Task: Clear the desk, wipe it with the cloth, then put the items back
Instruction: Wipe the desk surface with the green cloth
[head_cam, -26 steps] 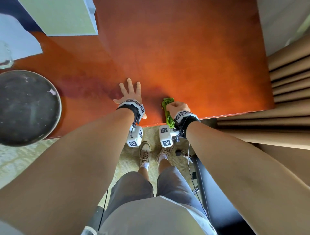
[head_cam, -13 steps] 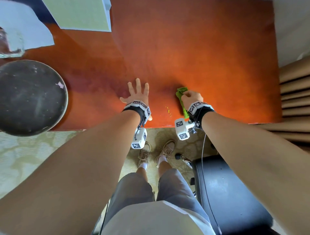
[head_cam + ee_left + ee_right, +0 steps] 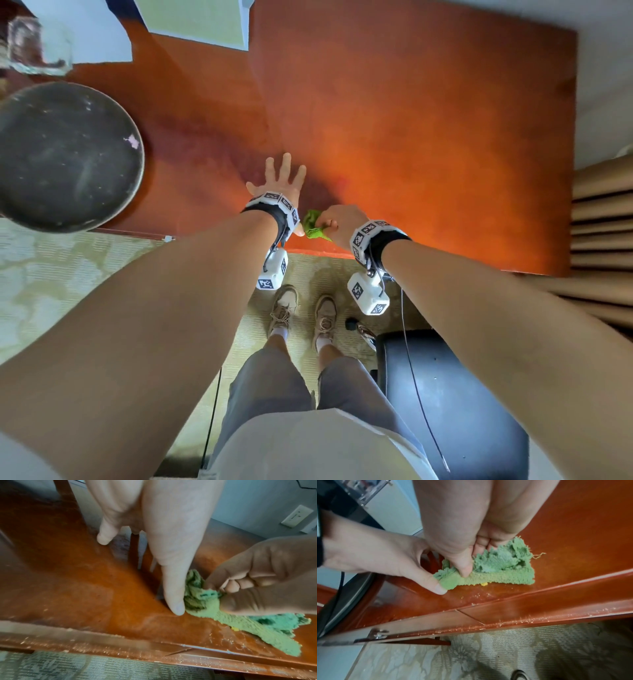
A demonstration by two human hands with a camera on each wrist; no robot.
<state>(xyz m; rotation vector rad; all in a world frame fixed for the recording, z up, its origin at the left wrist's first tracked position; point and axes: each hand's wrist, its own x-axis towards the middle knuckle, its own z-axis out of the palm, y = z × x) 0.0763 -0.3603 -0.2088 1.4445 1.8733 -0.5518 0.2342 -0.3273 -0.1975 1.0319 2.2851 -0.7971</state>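
Note:
A crumpled green cloth [image 3: 313, 224] [image 3: 202, 601] [image 3: 496, 569] lies on the reddish-brown wooden desk [image 3: 411, 137] near its front edge. My right hand [image 3: 342, 222] [image 3: 464, 555] grips the cloth, thumb and curled fingers bunching it against the wood. My left hand [image 3: 281, 178] [image 3: 154, 534] rests flat on the desk just left of the cloth, fingers spread and straight; its thumb [image 3: 175, 596] touches the cloth's left end. Small yellow crumbs [image 3: 484, 583] lie by the cloth and along the desk's front lip.
A dark round tray [image 3: 61, 157] overhangs the desk's left front corner. White paper [image 3: 85, 34], a pale green pad [image 3: 198, 20] and a glass [image 3: 30, 44] sit at the back left. A black stool [image 3: 452, 404] stands below at right, curtain folds [image 3: 603, 222] beyond the right edge.
My right hand has dragged the cloth left along the front edge until it meets my left thumb. The left hand has stayed flat in place.

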